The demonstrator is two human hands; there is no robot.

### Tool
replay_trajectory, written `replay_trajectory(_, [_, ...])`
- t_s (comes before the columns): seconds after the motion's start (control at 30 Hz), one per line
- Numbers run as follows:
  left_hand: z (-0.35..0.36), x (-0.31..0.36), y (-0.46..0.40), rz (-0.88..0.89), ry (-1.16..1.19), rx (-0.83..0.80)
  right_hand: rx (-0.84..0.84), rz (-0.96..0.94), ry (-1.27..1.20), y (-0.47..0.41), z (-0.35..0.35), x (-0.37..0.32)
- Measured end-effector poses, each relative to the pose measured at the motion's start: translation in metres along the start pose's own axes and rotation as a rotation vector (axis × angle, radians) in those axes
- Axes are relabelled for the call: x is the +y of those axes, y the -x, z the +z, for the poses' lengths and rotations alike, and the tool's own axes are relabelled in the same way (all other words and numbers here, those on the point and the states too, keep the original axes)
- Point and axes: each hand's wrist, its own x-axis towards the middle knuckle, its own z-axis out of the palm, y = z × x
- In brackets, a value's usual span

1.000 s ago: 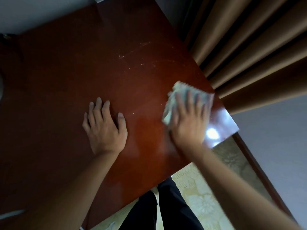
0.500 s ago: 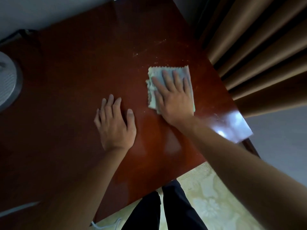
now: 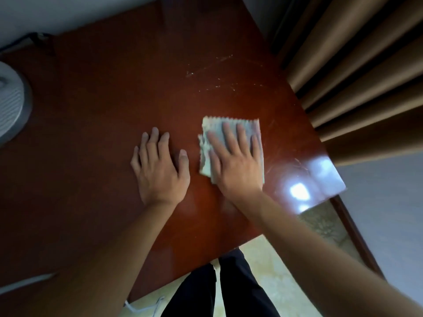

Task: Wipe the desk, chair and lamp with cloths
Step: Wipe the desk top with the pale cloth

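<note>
On the surface (image 3: 96,115) the left hand (image 3: 160,170) lies flat, just left of the cloth (image 3: 207,154); the right hand (image 3: 235,165) rests on that cloth. A round base (image 3: 11,106) sits at the far left edge, curtains (image 3: 357,72) hang right

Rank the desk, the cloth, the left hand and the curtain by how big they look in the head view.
1. Desk, fills most of the frame.
2. Curtain, cut off by the frame edge.
3. Left hand and cloth: they look alike, and the right hand covers much of the cloth, so I won't rank them.
</note>
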Motion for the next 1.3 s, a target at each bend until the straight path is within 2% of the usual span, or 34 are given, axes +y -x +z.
replay_trajectory(0.1, [-0.002,0.0,0.001,0.0,0.006,0.01,-0.003,-0.004,-0.004,-0.003,0.005,-0.011])
replay_trajectory(0.2, [-0.004,-0.001,0.002,-0.001,0.001,-0.004,-0.048,-0.188,-0.016,0.056,0.012,-0.021])
replay_trajectory(0.3, [-0.003,-0.001,0.001,0.001,0.005,0.002,-0.071,-0.264,0.062,0.04,0.006,0.01])
replay_trajectory(0.43, [0.0,-0.001,0.001,0.003,0.008,0.017,0.037,0.183,0.073,-0.046,-0.019,0.069])
replay_trajectory(0.5, [0.002,-0.003,0.0,0.007,0.007,0.023,0.049,0.258,0.056,-0.048,-0.02,0.063])
replay_trajectory(0.6, [0.001,-0.002,0.001,0.01,0.021,0.035,0.061,0.104,0.067,0.01,-0.002,0.009])
replay_trajectory(0.73, [-0.001,-0.004,0.001,0.009,0.067,0.036,-0.058,-0.098,0.007,0.08,0.015,-0.041])
replay_trajectory(0.87, [-0.001,-0.004,0.0,0.005,0.091,0.035,-0.127,-0.199,0.031,0.051,0.009,-0.03])
replay_trajectory(0.93, [-0.001,-0.005,0.0,0.002,0.091,0.043,-0.088,-0.178,0.055,0.0,0.003,-0.022])
replay_trajectory(1.07, [0.0,-0.003,0.0,-0.006,0.065,0.045,-0.026,-0.023,0.024,-0.082,-0.009,-0.019])
replay_trajectory(1.17, [-0.001,-0.004,0.002,-0.004,0.079,0.048,0.012,-0.054,0.0,-0.043,-0.003,-0.03])
replay_trajectory(1.3, [-0.003,-0.005,0.0,-0.009,0.079,0.027,-0.065,-0.11,0.044,0.032,0.008,-0.042])
